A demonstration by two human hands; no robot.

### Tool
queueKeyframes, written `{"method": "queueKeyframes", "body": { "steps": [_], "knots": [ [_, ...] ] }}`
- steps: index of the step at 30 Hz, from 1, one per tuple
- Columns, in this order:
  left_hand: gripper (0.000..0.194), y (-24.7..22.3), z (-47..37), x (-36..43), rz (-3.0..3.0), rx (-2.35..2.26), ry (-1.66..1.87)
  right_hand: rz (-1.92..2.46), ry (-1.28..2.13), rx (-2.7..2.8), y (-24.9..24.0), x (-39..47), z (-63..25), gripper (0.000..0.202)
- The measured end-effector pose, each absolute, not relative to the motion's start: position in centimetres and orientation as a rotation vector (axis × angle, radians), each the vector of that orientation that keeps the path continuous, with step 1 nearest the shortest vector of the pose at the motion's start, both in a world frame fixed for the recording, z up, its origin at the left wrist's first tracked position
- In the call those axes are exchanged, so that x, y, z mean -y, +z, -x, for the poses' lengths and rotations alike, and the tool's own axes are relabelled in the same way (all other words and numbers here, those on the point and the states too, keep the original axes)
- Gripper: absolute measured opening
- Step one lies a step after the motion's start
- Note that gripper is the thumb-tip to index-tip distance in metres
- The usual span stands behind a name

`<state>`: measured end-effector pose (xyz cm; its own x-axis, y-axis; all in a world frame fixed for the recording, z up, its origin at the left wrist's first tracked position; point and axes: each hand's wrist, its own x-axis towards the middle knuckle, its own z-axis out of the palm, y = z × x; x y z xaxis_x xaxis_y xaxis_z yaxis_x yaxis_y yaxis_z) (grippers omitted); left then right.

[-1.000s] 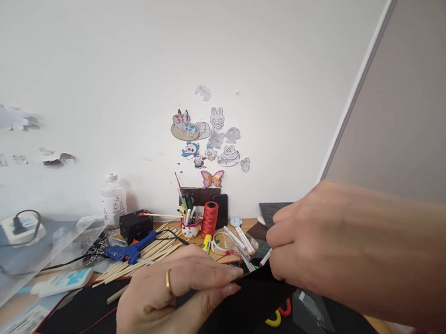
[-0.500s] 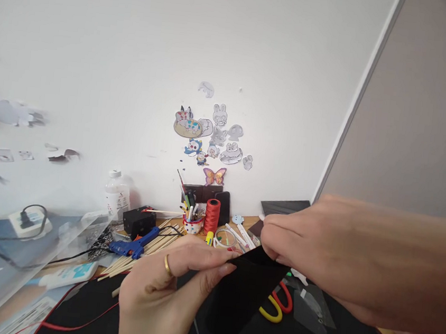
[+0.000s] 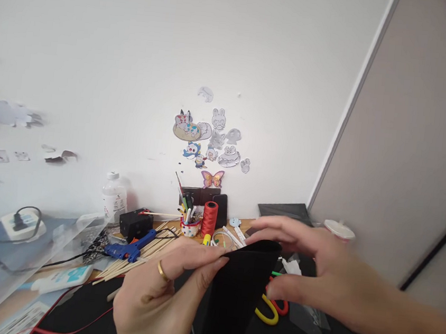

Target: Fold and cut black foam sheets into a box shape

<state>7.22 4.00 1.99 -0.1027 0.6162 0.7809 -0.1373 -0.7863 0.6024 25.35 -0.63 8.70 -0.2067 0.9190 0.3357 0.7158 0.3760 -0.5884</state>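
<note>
A black sheet-like piece (image 3: 235, 296), curved over at its top edge, hangs above the dark mat. My left hand (image 3: 166, 288), with a ring on one finger, pinches its upper left corner between thumb and forefinger. My right hand (image 3: 315, 272) is at its right side, fingers spread, the thumb low and the other fingers behind the top edge. Nothing is gripped in the right hand. Behind the piece, red and yellow handles (image 3: 267, 312) show in part.
A blue glue gun (image 3: 130, 247) lies by wooden sticks (image 3: 117, 267). Behind stand a pen cup (image 3: 190, 228), a red thread spool (image 3: 209, 219) and a bottle (image 3: 115, 195). A glue bottle (image 3: 63, 278) lies left. Clear plastic (image 3: 310, 322) lies right.
My right hand has let go of the black piece's upper right part and opened. The piece's top edge now curves open. My left hand keeps its pinch.
</note>
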Motion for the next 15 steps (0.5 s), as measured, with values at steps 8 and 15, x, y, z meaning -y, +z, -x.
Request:
{"method": "queueKeyframes", "body": {
  "steps": [8,15],
  "knots": [
    [0.023,2.0,-6.8,-4.4,-1.709,-0.452,1.823,1.100,0.851,1.614,3.8,-0.3,-23.2,0.026],
    [0.007,1.3,-7.0,-6.9,-1.473,-0.674,1.664,1.007,0.848,1.455,0.8,-3.6,-22.5,0.029]
  ]
}}
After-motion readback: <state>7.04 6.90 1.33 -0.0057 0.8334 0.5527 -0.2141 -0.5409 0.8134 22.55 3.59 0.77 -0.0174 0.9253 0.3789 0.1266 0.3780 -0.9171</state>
